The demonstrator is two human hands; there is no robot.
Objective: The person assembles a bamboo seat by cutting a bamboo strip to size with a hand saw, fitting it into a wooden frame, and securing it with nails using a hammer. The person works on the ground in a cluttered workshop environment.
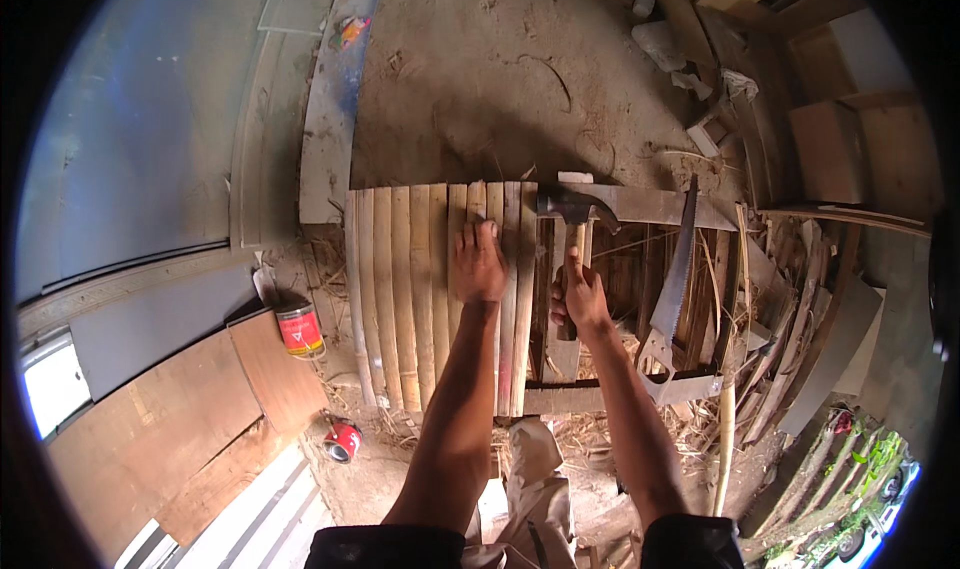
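My right hand (578, 294) is wrapped round the wooden handle of a claw hammer (575, 209), thumb along the handle. Its dark head hovers at the far end of the rack, just right of the last slat. My left hand (480, 264) rests on a row of bamboo slats (410, 299) near their far ends. Its thumb and fingers are drawn together at the tips; anything between them is too small to make out. The slats lie side by side across a wooden frame (570, 399), covering its left part. The right part shows open gaps.
A handsaw (678, 269) lies across the frame's right part, beside a long thin bamboo pole (728, 419). Scrap wood (800, 339) is heaped at right. Two tins stand at left, a red-labelled can (299, 331) and a smaller red can (342, 441). Boards (150, 409) lean there.
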